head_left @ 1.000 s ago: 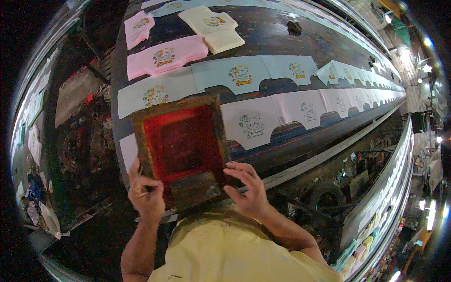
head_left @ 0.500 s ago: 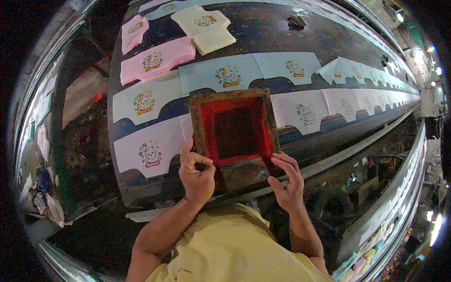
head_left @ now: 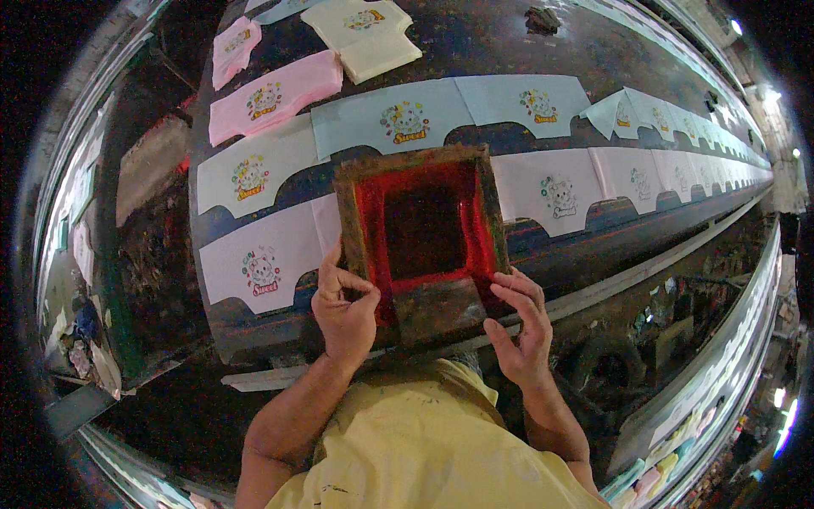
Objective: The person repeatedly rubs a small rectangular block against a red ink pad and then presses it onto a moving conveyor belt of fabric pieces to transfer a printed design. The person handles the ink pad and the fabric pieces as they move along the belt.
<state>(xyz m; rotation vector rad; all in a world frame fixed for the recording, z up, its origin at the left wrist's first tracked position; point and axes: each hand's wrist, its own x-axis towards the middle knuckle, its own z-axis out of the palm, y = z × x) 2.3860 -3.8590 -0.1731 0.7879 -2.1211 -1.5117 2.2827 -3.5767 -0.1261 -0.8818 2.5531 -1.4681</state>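
A wooden screen printing frame (head_left: pixel 414 159) with red ink along its inner edges is in front of me, over the near row of cloth pieces. My left hand (head_left: pixel 346 312) grips its near left corner, the thumb and index finger bent together and another finger along the side. At the near right corner, my right hand (head_left: pixel 524 327) curls its fingers over the edge with the thumb apart. Inside the near end lies a flat, worn wooden piece (head_left: pixel 439 310), perhaps a squeegee. Left of the frame is a white cloth piece (head_left: pixel 225 271) with a cartoon animal print; another white piece (head_left: pixel 543 182) shows to its right.
Rows of printed pale blue cloth pieces (head_left: pixel 339 123) run along the dark table (head_left: pixel 475 55). Pink pieces (head_left: pixel 305 81) and a cream stack (head_left: pixel 381 55) lie farther back at the left. A dark lump (head_left: pixel 543 20) sits at the far side. A pale rail (head_left: pixel 627 267) edges the table.
My view has shifted slightly, so the cloths at the left sit farther left and those at the right farther right. Both hands keep the same hold on the frame.
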